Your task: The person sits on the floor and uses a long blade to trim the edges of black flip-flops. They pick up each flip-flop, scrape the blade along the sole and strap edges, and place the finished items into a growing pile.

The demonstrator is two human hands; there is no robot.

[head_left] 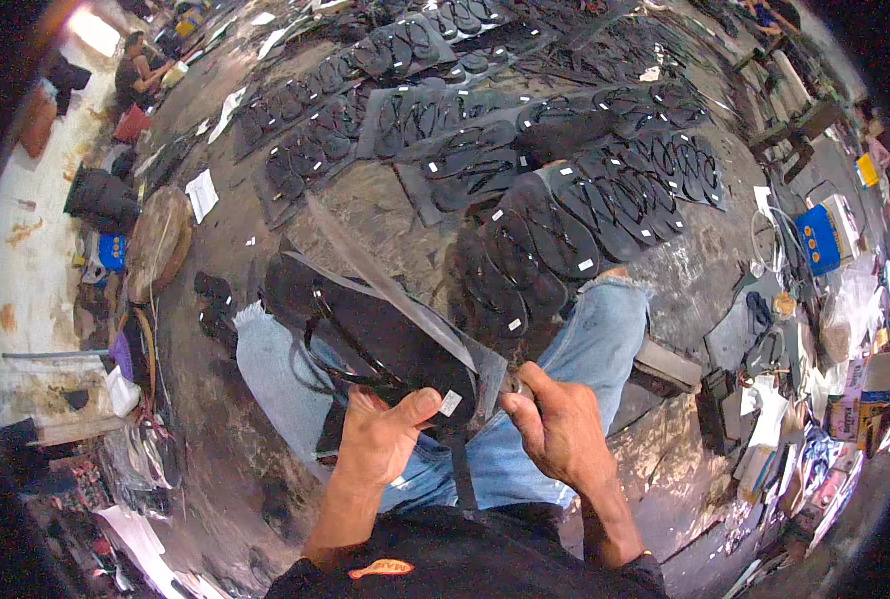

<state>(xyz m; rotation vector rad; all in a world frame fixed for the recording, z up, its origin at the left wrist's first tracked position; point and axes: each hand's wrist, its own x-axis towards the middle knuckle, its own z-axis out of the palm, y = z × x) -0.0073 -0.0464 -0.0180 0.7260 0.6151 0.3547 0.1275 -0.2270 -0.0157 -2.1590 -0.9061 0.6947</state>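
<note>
- Black fabric shirt (465, 559) filling the bottom centre!
- Mid-frame, a black, smooth-soled sandal with thin glossy straps (405, 334) slants above faded blue denim trousers (275, 379); probably light, bendy, grippy, best taken by its sole edges, sparing the straps.
- Right hand (565, 424), right of centre: fingers clamped at the near end of a long, grey, tapering strip (377, 275), blade or offcut, can't tell.
- Left hand (380, 439): thumb and fingers clamped on the sandal's near edge.
- Small white rectangular label (450, 402) beside that thumb.

The sandal (410, 344) is left of the knife (395, 292), with rows of sandals (557, 230) beyond on the floor (220, 399).
</note>
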